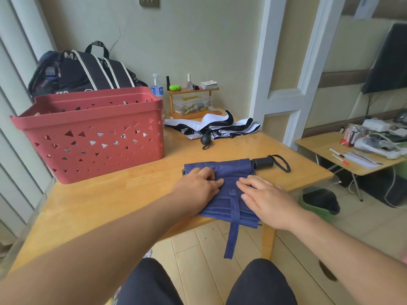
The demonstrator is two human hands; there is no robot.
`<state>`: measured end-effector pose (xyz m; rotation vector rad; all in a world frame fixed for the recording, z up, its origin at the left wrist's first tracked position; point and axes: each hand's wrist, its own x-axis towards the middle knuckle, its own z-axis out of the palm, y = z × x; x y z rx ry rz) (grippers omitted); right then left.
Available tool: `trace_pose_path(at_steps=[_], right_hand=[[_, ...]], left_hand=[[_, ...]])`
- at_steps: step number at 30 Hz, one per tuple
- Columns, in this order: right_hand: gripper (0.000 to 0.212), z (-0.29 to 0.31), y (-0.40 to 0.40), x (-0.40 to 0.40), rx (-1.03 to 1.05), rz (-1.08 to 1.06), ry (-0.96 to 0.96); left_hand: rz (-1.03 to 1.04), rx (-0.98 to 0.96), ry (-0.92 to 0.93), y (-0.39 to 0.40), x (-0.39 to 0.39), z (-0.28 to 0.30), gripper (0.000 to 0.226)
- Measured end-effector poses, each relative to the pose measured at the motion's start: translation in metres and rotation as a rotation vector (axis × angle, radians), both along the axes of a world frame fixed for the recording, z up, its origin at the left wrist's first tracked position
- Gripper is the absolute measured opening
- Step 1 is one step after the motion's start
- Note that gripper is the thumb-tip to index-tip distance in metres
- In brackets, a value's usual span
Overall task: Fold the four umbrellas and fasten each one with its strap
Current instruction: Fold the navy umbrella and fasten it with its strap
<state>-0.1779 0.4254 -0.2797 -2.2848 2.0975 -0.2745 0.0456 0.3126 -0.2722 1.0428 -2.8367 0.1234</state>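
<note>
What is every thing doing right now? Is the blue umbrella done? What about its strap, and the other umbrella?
Blue umbrella: collapsed, canopy flattened on the table, not rolled.
Strap: unfastened, hanging over the table edge.
Left hand: pressing the canopy.
Right hand: flat on the canopy.
Black-and-white umbrella: loose, unfolded heap.
Red basket: upright, contents unclear.

Bare forearms, dark shorts (printed).

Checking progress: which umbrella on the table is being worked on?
The navy umbrella under both hands; the black-and-white umbrella lies untouched behind it.
</note>
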Motion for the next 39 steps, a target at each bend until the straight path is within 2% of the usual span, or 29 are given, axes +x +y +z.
trace_pose_path(at_steps=[4,7,9,11,15,18,21,24,25,27,29,33,35,37,38,39], right_hand=[[0.037,0.022,-0.022,0.002,-0.058,-0.087,-0.088],[0.031,0.042,-0.049,0.019,-0.200,-0.085,-0.094],[0.028,0.044,-0.057,0.033,-0.144,-0.031,-0.231],[0.025,0.032,-0.058,0.032,-0.069,0.012,-0.278],[0.025,0.020,-0.049,-0.002,-0.076,0.004,-0.197],[0.018,0.017,-0.043,-0.014,-0.097,-0.019,-0.190],[0.022,0.015,-0.043,-0.011,-0.090,-0.015,-0.138],[0.029,0.014,-0.042,-0.008,-0.080,-0.009,-0.076],[0.031,0.014,-0.042,-0.007,-0.083,-0.008,-0.068],[0.033,0.013,-0.040,-0.008,-0.089,-0.008,-0.068],[0.035,0.011,-0.037,-0.009,-0.091,0.006,-0.063],[0.033,0.015,-0.036,-0.016,-0.062,0.041,-0.049],[0.024,0.028,-0.045,-0.016,-0.034,0.057,-0.046],[0.013,0.040,-0.059,-0.010,-0.109,0.062,-0.054],[0.018,0.043,-0.068,-0.007,-0.149,0.063,-0.046],[0.035,0.044,-0.077,-0.004,-0.137,0.059,-0.031]], left_hand=[[0.029,0.031,-0.097,0.005,0.005,0.003,0.049],[0.040,0.057,-0.119,0.007,0.004,0.006,0.050],[0.030,0.056,-0.124,0.007,0.005,0.007,0.050],[-0.009,0.051,-0.089,0.007,0.010,0.003,0.050],[-0.136,0.088,0.082,0.009,0.038,-0.003,0.057],[-0.168,0.092,0.073,0.008,0.046,0.010,0.045],[0.000,0.115,0.160,-0.003,0.024,0.035,0.033],[0.088,0.015,0.239,-0.024,-0.008,0.050,0.028],[0.101,0.025,0.211,-0.030,-0.016,0.053,0.037],[0.115,0.053,0.017,-0.040,-0.026,0.057,0.070],[0.159,0.091,-0.164,-0.050,-0.027,0.055,0.086],[0.192,0.254,-0.165,-0.065,-0.026,0.042,0.093],[0.194,0.261,-0.176,-0.069,-0.027,0.040,0.095],[0.202,0.289,-0.198,-0.071,-0.029,0.041,0.096],[0.201,0.300,-0.207,-0.072,-0.030,0.042,0.096],[0.199,0.308,-0.213,-0.072,-0.031,0.042,0.094]])
